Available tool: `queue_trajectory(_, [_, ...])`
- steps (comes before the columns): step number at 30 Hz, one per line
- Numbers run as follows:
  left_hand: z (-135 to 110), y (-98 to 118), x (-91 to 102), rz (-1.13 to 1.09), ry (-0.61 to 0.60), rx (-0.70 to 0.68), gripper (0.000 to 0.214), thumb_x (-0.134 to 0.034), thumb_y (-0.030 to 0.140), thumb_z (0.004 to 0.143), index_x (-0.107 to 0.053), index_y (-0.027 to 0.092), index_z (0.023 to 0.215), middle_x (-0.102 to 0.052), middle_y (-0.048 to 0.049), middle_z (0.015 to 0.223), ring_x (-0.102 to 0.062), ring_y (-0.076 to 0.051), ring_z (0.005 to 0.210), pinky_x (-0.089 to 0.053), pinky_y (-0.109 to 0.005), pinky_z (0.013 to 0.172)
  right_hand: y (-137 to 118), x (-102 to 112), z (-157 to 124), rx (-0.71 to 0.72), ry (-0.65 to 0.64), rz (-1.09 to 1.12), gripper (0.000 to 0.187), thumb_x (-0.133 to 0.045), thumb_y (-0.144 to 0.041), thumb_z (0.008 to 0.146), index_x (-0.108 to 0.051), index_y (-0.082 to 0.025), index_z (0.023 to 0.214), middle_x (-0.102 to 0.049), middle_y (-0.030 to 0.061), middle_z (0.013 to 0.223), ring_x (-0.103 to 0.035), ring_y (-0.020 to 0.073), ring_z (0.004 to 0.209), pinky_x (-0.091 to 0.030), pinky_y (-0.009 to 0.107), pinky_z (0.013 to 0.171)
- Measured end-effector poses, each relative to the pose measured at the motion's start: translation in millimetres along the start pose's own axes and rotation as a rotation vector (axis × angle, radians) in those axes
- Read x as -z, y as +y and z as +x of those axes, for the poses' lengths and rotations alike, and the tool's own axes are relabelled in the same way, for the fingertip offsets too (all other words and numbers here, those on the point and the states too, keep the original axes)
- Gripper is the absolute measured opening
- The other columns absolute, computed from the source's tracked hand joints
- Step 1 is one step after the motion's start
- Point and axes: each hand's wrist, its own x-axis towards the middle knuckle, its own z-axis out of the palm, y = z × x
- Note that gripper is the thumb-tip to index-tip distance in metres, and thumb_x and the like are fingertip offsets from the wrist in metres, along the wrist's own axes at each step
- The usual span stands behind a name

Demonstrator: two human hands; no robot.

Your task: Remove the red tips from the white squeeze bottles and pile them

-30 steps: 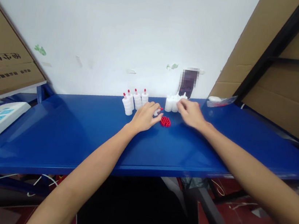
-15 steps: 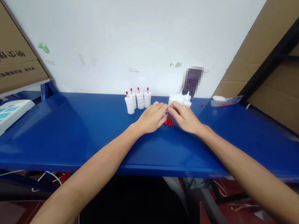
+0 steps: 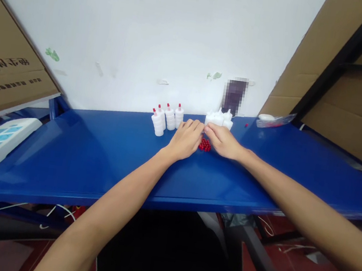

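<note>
My left hand [image 3: 185,139] and my right hand [image 3: 223,141] meet over the blue table, fingers curled and fingertips nearly touching. Whatever is between them is hidden behind the knuckles. Just below the fingers lies a small pile of red caps [image 3: 205,145]. Behind my right hand stands a group of white squeeze bottles [image 3: 219,119] with bare pointed nozzles. To the left of my left hand, several white bottles [image 3: 170,119] stand upright with red tips on their nozzles.
The blue table [image 3: 97,160] backs onto a white wall. On its left is a white device [image 3: 3,143] with blue panels; on the right, a clear plastic bag [image 3: 275,121] and a stray red cap [image 3: 246,125]. Cardboard [image 3: 13,64] flanks the left side.
Both hands stay together in the same spot, with only a slight shift in the fingers, the right ones curled in closer. The view has tilted a little; the bottles and caps stand as before.
</note>
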Motion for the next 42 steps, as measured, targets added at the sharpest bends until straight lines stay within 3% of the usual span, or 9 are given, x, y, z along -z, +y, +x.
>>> queue_trajectory(6, [-0.8, -0.4, 4.6, -0.049, -0.025, -0.01, 0.019, -0.038, 0.02, 0.101, -0.052, 0.016, 0.113, -0.061, -0.0127, 0.113, -0.053, -0.029, 0.104, -0.042, -0.042, 0.09, -3.8, 3.4, -4.9, 0.056, -0.021, -0.03, 0.031, -0.042, -0.042, 0.102, -0.036, -0.025, 0.077, -0.049, -0.0001, 0.07, -0.047, 0.0177, 0.065, -0.035, 0.033, 0.065])
queue_trajectory(13, [0.6, 3.0, 4.7, -0.061, -0.036, -0.051, 0.017, -0.038, 0.02, 0.102, -0.052, 0.016, 0.109, -0.06, -0.0134, 0.112, -0.054, -0.028, 0.102, -0.045, -0.042, 0.087, -6.2, 7.9, -8.0, 0.074, -0.021, -0.01, 0.032, -0.039, -0.041, 0.102, -0.041, -0.023, 0.075, -0.051, 0.0001, 0.069, -0.047, 0.0169, 0.064, -0.034, 0.033, 0.065])
queue_trajectory(18, [-0.6, -4.4, 2.3, -0.055, 0.031, -0.065, 0.028, -0.03, 0.02, 0.105, -0.055, 0.017, 0.117, -0.058, -0.0142, 0.119, -0.055, -0.026, 0.104, -0.047, -0.041, 0.089, -5.7, 5.4, -8.2, 0.002, 0.004, 0.112, 0.044, -0.032, -0.045, 0.103, -0.036, -0.023, 0.066, -0.039, -0.0024, 0.059, -0.039, 0.0144, 0.058, -0.031, 0.031, 0.06])
queue_trajectory(23, [-1.6, -11.9, 1.0, -0.125, 0.032, -0.036, 0.027, -0.036, 0.026, 0.105, -0.057, 0.017, 0.121, -0.062, -0.0118, 0.111, -0.057, -0.025, 0.101, -0.048, -0.041, 0.092, 2.8, 3.5, -3.9, 0.022, 0.031, 0.07, 0.034, -0.037, -0.033, 0.097, -0.042, -0.022, 0.066, -0.046, 0.0017, 0.074, -0.047, 0.0171, 0.07, -0.037, 0.032, 0.069])
queue_trajectory(27, [-3.3, -17.5, -2.5, -0.255, 0.075, 0.022, 0.025, -0.04, 0.028, 0.105, -0.057, 0.018, 0.12, -0.064, -0.0104, 0.111, -0.06, -0.025, 0.104, -0.049, -0.04, 0.096, 12.9, 6.4, -2.4, -0.06, 0.152, -0.059, 0.032, -0.037, -0.032, 0.094, -0.042, -0.023, 0.063, -0.052, 0.0038, 0.071, -0.048, 0.0203, 0.076, -0.036, 0.035, 0.076])
queue_trajectory(31, [-6.1, -23.4, -6.8, -0.345, 0.079, 0.074, 0.023, -0.044, 0.03, 0.103, -0.057, 0.019, 0.119, -0.066, -0.0095, 0.114, -0.062, -0.025, 0.107, -0.05, -0.041, 0.098, 14.7, 8.1, -4.3, -0.219, 0.197, -0.054, 0.039, -0.037, -0.038, 0.095, -0.038, -0.023, 0.059, -0.045, 0.0007, 0.059, -0.044, 0.018, 0.067, -0.033, 0.033, 0.068])
queue_trajectory(35, [-7.3, -26.1, -8.6, -0.379, 0.064, 0.1, 0.022, -0.045, 0.03, 0.102, -0.057, 0.019, 0.118, -0.067, -0.0089, 0.114, -0.064, -0.024, 0.106, -0.05, -0.04, 0.096, 14.4, 5.2, -5.7, -0.29, 0.157, -0.031, 0.045, -0.032, -0.044, 0.099, -0.039, -0.023, 0.059, -0.041, -0.0006, 0.055, -0.043, 0.0161, 0.06, -0.031, 0.031, 0.063])
queue_trajectory(42, [-7.0, -26.3, -9.5, -0.379, 0.041, 0.112, 0.022, -0.044, 0.029, 0.101, -0.058, 0.019, 0.116, -0.068, -0.0084, 0.112, -0.064, -0.023, 0.102, -0.05, -0.038, 0.091, 15.8, 3.9, -3.7, -0.389, -0.07, -0.307, 0.03, -0.038, -0.029, 0.094, -0.051, -0.021, 0.068, -0.063, 0.0066, 0.073, -0.055, 0.0196, 0.07, -0.034, 0.03, 0.066])
